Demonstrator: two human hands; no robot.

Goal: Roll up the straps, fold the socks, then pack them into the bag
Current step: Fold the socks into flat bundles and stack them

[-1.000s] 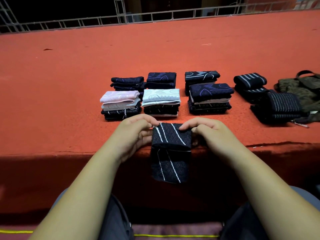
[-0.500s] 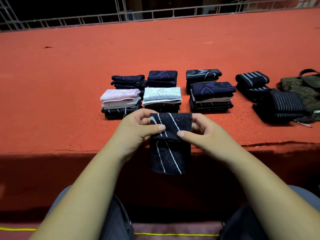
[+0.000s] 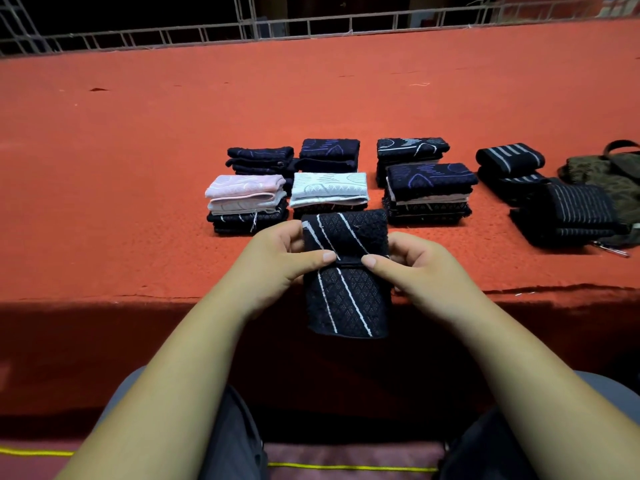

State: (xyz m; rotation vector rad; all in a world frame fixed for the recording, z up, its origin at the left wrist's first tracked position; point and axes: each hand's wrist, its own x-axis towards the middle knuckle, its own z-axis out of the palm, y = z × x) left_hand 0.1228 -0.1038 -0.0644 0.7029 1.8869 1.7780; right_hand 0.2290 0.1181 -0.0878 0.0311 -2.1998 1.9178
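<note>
At the bottom of the view, below the near edge of the red-carpeted platform (image 3: 138,168), the person's grey-trousered knees (image 3: 235,438) frame a yellow cord (image 3: 346,466) lying across the floor. Over that near edge, about midway along it, both bare forearms reach forward to a dark sock (image 3: 346,299) patterned with small diamonds and slanted white stripes. The left hand (image 3: 277,261) pinches the sock's left side, thumb pressed on the front and fingers curled behind. The right hand (image 3: 415,268) grips the right side the same way, its thumb tip close to the other thumb at the hem of the top flap. That upper part is folded down toward the person, while the lower part hangs free in front of the platform's near face.

Just beyond the hands, three piles of folded socks stand in a row: one topped in pink (image 3: 246,188), one topped in white (image 3: 329,188), and a dark pile (image 3: 429,192) to the right. Behind them sit three more dark piles, at the left (image 3: 259,157), middle (image 3: 329,154) and right (image 3: 412,148).

Toward the right edge, two black rolled straps with grey stripes lie close together, the nearer (image 3: 568,216) and the farther (image 3: 509,159). The olive bag (image 3: 609,178) lies just beside them against the right edge, with a metal clip (image 3: 611,249) at its near side.

Along the far edge runs a metal railing (image 3: 311,26) with darkness behind it.
</note>
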